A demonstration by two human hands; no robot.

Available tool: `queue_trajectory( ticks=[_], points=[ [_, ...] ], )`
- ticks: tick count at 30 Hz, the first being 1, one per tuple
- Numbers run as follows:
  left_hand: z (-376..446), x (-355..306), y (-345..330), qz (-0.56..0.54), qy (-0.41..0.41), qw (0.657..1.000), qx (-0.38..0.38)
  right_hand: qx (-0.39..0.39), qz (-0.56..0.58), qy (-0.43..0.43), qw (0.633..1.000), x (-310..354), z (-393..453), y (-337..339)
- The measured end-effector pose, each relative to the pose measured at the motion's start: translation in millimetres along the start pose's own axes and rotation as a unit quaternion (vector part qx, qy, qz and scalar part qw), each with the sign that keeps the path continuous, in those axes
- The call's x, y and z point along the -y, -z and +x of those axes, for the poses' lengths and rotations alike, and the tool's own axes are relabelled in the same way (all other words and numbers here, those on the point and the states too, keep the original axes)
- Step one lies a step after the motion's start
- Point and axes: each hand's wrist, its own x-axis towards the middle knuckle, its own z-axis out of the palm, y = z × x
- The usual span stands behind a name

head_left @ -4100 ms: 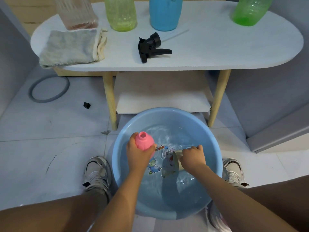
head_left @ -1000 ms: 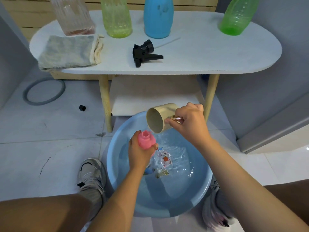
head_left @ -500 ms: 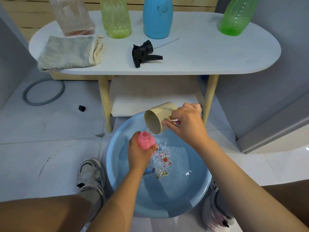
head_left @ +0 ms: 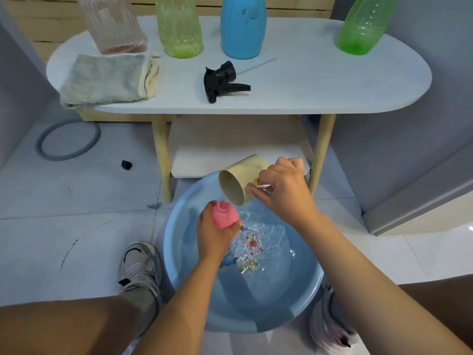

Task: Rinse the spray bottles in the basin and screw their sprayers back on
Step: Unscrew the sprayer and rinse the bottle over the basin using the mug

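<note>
- Your left hand [head_left: 213, 235] grips the pink bottle [head_left: 224, 215] above the basin [head_left: 179, 252].
- Your right hand [head_left: 284, 190] clamps the tilted beige cup [head_left: 239, 183], its mouth just above the bottle's neck.

Even, soft indoor light – moderately bright, cool bluish cast overall. Shadows weak: a diffuse one under the white table [head_left: 332, 80] at frame centre, faint ones beside the shoes at the bottom. Small specular glints on the water in the blue basin [head_left: 176, 252], plus a bright glare patch on the floor tiles [head_left: 435, 252] at right edge. Strong wide-angle bending – table edge and upper corners curve. Forearms at the bottom slightly soft; centre sharp.
</note>
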Motion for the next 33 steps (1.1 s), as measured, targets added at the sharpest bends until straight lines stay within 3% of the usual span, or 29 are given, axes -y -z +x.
queue_trajectory(
  ticks=[33],
  points=[
    [1, 3, -1, -0.001, -0.012, 1.0, -0.005, -0.013, -0.003, 0.06, 0.998, 13, -1, -4]
  ],
)
